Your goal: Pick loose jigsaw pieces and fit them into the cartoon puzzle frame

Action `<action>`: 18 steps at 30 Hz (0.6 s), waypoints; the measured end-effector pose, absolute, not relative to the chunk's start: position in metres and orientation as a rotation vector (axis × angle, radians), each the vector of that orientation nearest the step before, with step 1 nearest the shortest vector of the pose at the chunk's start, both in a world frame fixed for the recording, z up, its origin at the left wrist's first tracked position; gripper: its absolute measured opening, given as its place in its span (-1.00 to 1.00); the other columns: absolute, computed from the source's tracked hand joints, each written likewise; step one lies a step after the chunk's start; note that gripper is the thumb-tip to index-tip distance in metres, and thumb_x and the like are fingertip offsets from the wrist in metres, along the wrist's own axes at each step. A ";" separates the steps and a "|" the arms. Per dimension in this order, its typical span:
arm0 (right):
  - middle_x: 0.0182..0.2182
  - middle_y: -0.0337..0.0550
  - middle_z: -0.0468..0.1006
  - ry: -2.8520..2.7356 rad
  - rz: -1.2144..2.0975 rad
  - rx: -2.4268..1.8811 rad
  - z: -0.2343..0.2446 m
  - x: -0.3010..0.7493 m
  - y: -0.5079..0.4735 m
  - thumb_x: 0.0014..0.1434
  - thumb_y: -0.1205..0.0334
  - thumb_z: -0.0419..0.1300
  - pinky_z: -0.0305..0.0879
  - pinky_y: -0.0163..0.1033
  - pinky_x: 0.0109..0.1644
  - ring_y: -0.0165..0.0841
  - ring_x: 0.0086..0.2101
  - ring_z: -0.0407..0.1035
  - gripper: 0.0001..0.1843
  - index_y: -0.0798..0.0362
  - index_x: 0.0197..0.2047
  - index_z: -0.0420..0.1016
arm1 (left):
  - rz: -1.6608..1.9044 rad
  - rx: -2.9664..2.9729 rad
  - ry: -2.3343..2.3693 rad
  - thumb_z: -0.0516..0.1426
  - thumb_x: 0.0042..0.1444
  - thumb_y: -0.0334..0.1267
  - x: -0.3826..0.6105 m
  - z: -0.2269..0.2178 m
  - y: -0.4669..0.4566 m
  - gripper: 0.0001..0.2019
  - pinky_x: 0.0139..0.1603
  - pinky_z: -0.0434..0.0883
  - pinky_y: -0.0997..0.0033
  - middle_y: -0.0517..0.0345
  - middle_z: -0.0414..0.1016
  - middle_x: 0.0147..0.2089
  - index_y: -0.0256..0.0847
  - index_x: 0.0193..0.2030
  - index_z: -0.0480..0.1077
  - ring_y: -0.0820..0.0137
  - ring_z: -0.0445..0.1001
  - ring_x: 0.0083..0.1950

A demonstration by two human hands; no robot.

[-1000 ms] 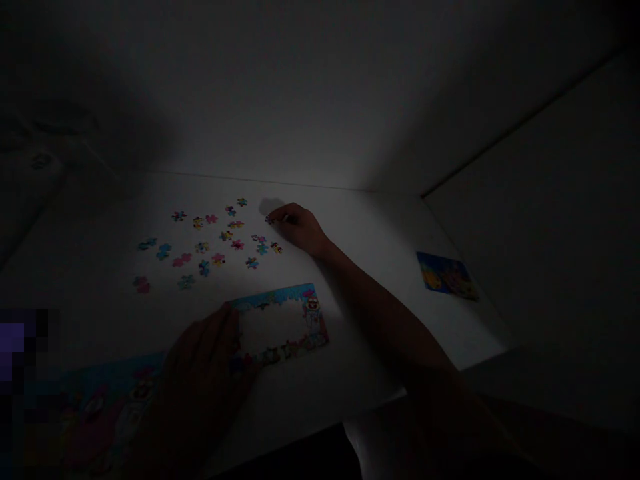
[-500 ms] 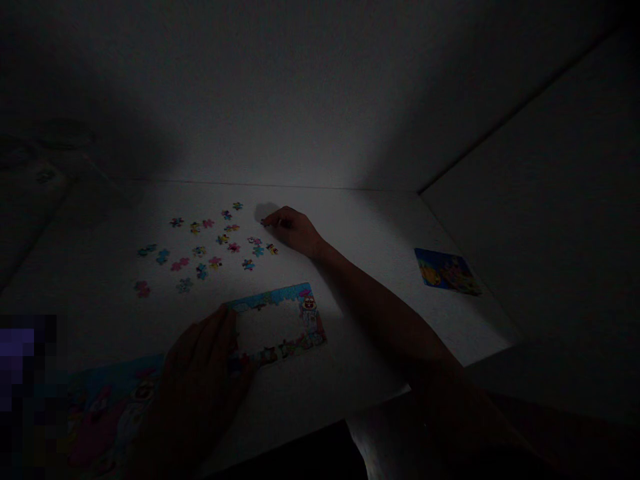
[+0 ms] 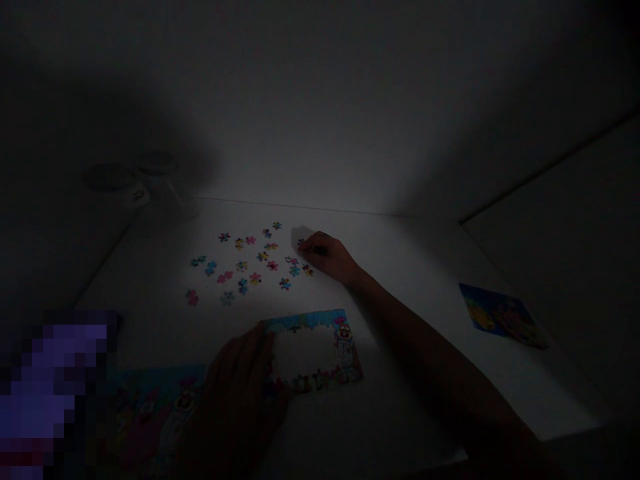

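My right hand [image 3: 331,259] is closed in a pinch at the right edge of the loose pieces, with a small puzzle piece [image 3: 301,243] at its fingertips. Several colourful jigsaw pieces [image 3: 263,256] lie spread on the white table to its left. Nearer to me is a partly assembled jigsaw puzzle [image 3: 345,350], a border of joined pieces around a bare middle. Flat over the left side of that border rests my left hand [image 3: 240,383], fingers stretched out. Partly behind it, at lower left, lies a printed picture sheet [image 3: 150,407] with similar cartoon figures.
A dark blue picture card [image 3: 500,317] lies on the right of the table. Two clear containers [image 3: 165,193] stand at the back left, dimly lit. White walls [image 3: 310,133] enclose the table behind and at the sides. A pixelated purple patch covers the lower left corner.
The view has turned left, so everything appears shifted right and lower. My right hand keeps its pinch near the same pieces. My left hand remains on the puzzle border.
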State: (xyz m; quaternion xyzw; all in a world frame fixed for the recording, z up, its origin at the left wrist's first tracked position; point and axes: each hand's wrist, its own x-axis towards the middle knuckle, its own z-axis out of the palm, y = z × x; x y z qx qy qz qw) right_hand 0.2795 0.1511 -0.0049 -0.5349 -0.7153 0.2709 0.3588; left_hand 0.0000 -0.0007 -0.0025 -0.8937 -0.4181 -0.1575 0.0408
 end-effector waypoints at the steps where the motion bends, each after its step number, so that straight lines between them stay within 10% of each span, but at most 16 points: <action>1: -0.21 -0.16 0.50 -1.851 0.688 -1.386 -0.004 0.279 0.151 0.13 0.27 0.20 0.34 -0.17 -0.07 -0.36 -0.21 0.42 -0.89 0.01 -0.25 0.54 | -0.491 -2.739 -1.266 -0.03 0.25 -0.03 -0.001 -0.003 -0.001 -0.43 0.13 0.36 0.15 -0.04 0.26 0.30 -0.25 0.34 0.08 0.16 0.28 0.23; 18: -0.14 -0.09 0.50 -2.160 0.638 -1.376 0.024 0.272 0.155 0.26 0.38 0.09 0.33 -0.10 0.02 -0.30 -0.09 0.38 -0.74 0.00 -0.06 0.53 | -0.564 -2.691 -1.259 -0.03 0.25 -0.07 0.003 -0.001 -0.001 -0.49 0.05 0.42 0.18 -0.05 0.34 0.22 -0.28 0.27 0.17 0.17 0.34 0.16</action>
